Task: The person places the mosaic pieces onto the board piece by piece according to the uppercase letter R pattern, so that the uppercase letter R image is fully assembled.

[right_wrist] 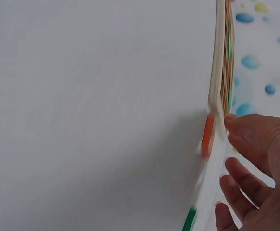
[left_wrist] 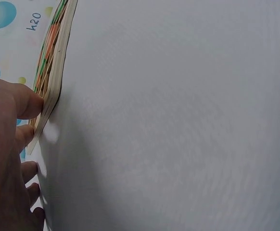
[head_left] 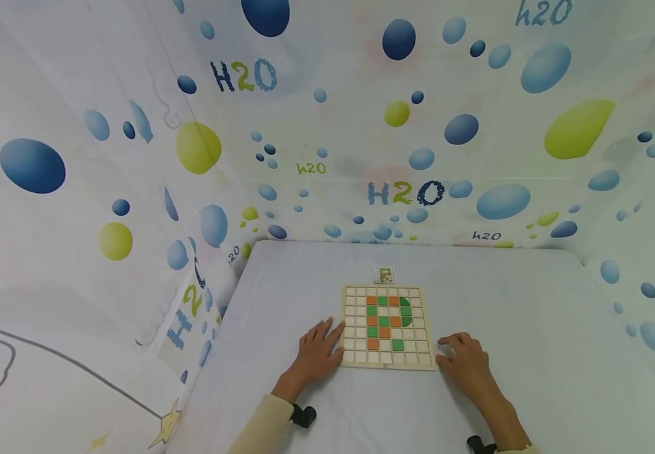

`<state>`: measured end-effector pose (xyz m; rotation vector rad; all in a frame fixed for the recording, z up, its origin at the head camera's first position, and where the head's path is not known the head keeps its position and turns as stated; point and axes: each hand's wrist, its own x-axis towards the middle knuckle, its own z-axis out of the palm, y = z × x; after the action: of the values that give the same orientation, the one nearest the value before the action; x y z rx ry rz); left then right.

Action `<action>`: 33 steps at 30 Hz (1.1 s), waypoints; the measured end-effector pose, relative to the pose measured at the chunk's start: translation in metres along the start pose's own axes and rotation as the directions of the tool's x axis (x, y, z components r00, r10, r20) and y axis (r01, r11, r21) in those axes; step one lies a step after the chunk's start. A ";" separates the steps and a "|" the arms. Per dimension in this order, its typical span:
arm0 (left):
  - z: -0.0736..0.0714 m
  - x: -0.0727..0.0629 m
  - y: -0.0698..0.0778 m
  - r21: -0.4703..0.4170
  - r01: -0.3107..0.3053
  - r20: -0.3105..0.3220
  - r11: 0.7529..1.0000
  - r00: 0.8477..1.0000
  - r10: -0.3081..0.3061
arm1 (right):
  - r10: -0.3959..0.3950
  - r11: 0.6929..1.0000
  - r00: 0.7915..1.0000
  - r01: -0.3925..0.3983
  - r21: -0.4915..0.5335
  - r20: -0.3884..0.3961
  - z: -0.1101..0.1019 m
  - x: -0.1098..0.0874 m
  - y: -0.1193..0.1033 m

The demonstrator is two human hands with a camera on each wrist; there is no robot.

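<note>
A square wooden grid board (head_left: pixel 388 366) lies flat on the cloth, bearing several orange tiles (head_left: pixel 384 332) and green tiles (head_left: pixel 398 345). Green pieces with a rounded outer edge (head_left: pixel 406 312) stand at the pattern's right side; the whole resembles a letter R. My left hand (head_left: pixel 317 353) rests at the board's left side, fingers spread, with thumb and a fingertip against the edge. Close by the right edge is my right hand (head_left: pixel 466 364), its fingers loosely bent and holding nothing. The right wrist view shows the thumb (right_wrist: pixel 236 122) right at the board's corner.
Behind the board lies a small card (head_left: pixel 384 275) with a gridded pattern. In the right wrist view, an orange block (right_wrist: pixel 207 135) and a green block (right_wrist: pixel 190 220) appear near the board's corner. A white cloth (head_left: pixel 282 284) covers the table; printed curtains (head_left: pixel 350 132) surround it.
</note>
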<state>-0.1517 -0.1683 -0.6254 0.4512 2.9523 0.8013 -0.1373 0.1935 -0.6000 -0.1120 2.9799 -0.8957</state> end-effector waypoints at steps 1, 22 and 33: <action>0.000 0.000 -0.001 0.004 -0.005 -0.003 1.000 1.000 0.005 | 0.020 1.000 1.000 -0.020 -0.008 -0.003 -0.004 -0.001 0.006; 0.006 0.002 -0.006 0.016 0.026 0.026 1.000 0.999 -0.026 | 0.119 0.992 0.992 -0.120 0.037 0.037 -0.033 -0.011 0.064; 0.002 0.000 -0.002 0.022 0.030 0.029 0.999 0.999 -0.031 | 0.045 0.996 0.999 -0.045 0.074 -0.007 -0.026 -0.004 0.069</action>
<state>-0.1522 -0.1691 -0.6284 0.4148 2.9355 0.7537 -0.1390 0.2658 -0.6165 -0.0392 2.9395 -1.0023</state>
